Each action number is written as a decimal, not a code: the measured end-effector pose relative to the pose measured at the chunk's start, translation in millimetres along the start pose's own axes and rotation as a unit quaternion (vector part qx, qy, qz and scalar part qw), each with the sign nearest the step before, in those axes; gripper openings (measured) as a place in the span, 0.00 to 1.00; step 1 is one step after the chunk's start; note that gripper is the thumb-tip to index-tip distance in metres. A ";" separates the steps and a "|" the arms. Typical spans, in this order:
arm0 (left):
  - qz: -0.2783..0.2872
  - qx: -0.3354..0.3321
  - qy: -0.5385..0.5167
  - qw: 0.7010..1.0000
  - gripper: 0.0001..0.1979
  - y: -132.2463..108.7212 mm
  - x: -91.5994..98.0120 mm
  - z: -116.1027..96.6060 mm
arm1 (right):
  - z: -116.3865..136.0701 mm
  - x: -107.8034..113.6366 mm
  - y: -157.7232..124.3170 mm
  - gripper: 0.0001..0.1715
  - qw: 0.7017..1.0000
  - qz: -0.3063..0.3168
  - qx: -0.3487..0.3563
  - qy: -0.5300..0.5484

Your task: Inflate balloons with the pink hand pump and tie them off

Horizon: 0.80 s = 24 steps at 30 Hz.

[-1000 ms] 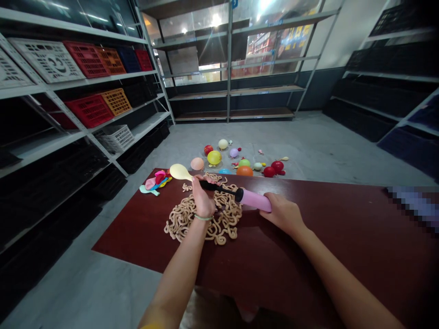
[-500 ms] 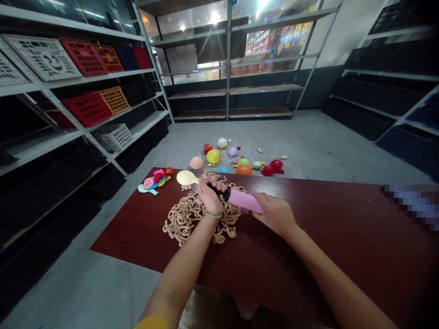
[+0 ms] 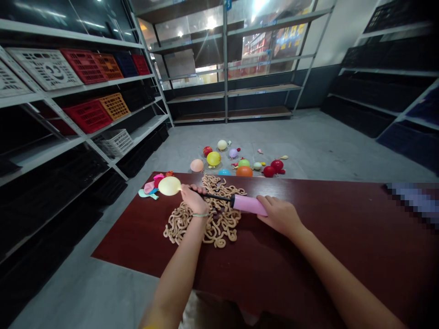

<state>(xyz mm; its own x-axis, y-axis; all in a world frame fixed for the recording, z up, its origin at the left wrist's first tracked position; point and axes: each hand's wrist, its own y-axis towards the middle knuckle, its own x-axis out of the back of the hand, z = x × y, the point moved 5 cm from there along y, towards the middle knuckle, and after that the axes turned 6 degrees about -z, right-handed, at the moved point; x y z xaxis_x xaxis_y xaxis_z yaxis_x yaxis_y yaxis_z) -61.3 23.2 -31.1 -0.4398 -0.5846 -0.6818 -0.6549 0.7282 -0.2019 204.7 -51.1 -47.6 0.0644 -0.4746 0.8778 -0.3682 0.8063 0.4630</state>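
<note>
A pale yellow balloon (image 3: 169, 186), partly inflated, points left from my left hand (image 3: 194, 199). My left fingers are closed round its neck and the black end of a hand balloon pump (image 3: 249, 205); the exact join is hidden by the hand. The pump's thin black rod is drawn out between my hands, above the table. My right hand (image 3: 279, 214) is wrapped round the right end of the pink barrel. Below lies a heap of beige, curly, worm-like strands (image 3: 222, 224). Beyond the balloon are several flat, uninflated balloons (image 3: 149, 188), partly covered by it.
The dark red table (image 3: 308, 256) stretches to the right, with a blurred-out patch (image 3: 414, 201) at its far right. On the floor past it are several inflated balloons, among them an orange one (image 3: 244, 171). Shelves with crates (image 3: 89, 114) stand at left.
My left hand has moved left with the balloon, baring a longer stretch of the pump's rod. The balloon looks rounder and larger. My right hand has shifted slightly right and down.
</note>
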 end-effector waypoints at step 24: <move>0.037 0.009 0.037 0.999 0.12 -22.1 -6.1 18.3 | 16.2 -2.4 3.9 0.22 1.000 -0.008 -0.021 0.001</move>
<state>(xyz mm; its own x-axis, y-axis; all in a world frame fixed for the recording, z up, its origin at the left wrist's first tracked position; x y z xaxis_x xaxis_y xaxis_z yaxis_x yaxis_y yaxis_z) -32.9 17.2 -35.3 -0.5310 -0.5527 -0.6424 -0.6075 0.7767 -0.1661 188.1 -52.6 -49.9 0.0712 -0.4873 0.8703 -0.3278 0.8127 0.4818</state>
